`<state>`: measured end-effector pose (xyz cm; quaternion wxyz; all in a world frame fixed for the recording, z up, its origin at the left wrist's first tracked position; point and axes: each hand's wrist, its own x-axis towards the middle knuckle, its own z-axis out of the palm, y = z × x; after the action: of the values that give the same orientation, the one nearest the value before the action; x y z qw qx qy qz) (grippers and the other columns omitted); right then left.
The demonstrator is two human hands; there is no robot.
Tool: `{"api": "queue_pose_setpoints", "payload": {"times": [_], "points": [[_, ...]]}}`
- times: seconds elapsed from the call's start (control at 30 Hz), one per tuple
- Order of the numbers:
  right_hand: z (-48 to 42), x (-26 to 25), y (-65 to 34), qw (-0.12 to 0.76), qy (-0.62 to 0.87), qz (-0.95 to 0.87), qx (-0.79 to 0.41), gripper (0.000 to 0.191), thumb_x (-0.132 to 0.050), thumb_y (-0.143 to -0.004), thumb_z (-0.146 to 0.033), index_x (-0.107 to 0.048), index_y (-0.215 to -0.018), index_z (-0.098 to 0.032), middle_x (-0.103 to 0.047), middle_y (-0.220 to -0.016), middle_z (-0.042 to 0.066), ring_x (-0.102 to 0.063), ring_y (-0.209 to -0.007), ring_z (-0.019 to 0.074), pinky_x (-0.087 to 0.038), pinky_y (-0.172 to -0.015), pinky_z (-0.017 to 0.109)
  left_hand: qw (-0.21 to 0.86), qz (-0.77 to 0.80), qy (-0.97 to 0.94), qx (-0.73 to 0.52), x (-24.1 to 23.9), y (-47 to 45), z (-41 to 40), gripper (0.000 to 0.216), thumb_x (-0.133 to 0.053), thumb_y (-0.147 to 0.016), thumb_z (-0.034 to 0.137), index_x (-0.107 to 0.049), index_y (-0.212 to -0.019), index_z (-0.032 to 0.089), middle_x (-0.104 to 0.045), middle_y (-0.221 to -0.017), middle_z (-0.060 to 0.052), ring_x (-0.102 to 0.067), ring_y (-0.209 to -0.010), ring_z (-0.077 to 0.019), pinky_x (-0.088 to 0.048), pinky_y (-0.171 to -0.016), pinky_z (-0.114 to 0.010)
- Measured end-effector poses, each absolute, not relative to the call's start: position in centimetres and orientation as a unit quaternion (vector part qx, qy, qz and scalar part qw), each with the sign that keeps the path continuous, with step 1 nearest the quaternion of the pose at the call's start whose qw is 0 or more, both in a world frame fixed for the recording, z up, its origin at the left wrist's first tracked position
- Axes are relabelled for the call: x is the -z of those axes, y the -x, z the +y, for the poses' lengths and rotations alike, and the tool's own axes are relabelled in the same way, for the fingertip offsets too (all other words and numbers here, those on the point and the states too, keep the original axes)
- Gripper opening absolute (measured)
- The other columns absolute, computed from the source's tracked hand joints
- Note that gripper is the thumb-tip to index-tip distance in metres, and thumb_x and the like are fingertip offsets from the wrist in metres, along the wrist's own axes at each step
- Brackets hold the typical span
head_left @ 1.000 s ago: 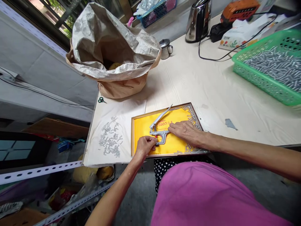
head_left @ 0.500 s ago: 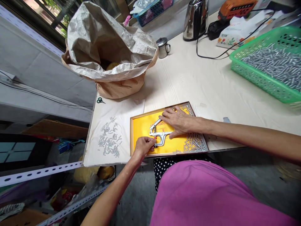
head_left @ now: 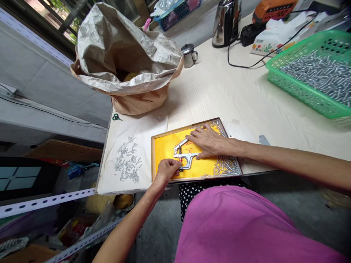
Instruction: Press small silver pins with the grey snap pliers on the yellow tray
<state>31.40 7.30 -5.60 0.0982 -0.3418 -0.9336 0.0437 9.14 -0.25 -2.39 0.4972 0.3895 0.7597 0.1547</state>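
A pair of silver snap-fastener pliers (head_left: 188, 156) lies in a shallow yellow-lined tray (head_left: 164, 138), its handles spread apart. My right hand (head_left: 210, 142) spans the handles, fingers over the upper one and thumb at the lower one. At the jaws, near a red part, my left hand (head_left: 168, 170) is closed in a pinch. What sits between those fingertips is too small and hidden to name. Small metal pins (head_left: 226, 166) are heaped at the tray's right end, partly under my right forearm. More thin metal pieces (head_left: 127, 162) lie scattered on the table left of the tray.
Behind the tray stands a large open woven sack (head_left: 139, 96). Green scissors (head_left: 117, 117) lie near the table's left edge. A green basket (head_left: 301, 89) full of metal pins is at the right. Farther back are a metal cup (head_left: 189, 56) and a kettle (head_left: 226, 25) with a black cord.
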Motion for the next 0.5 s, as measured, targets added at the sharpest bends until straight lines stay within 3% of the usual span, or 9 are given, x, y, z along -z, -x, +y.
{"api": "queue_pose_setpoints", "payload": {"times": [0.5], "points": [[6.57, 5.85, -31.82, 0.121, 0.34, -0.928, -0.089, 0.057, -0.071, -0.082, -0.053, -0.054, -0.122, -0.016, -0.063, -0.106, 0.01, -0.049, -0.1, 0.0281, -0.027, -0.089, 0.041, 0.514, 0.759, -0.38, -0.124, 2.26, -8.95, -0.08, 0.022, -0.075, -0.076, 0.022, -0.062, -0.06, 0.014, -0.06, -0.05, 0.002, -0.055, -0.045, -0.0094, -0.047, -0.053, -0.022]]}}
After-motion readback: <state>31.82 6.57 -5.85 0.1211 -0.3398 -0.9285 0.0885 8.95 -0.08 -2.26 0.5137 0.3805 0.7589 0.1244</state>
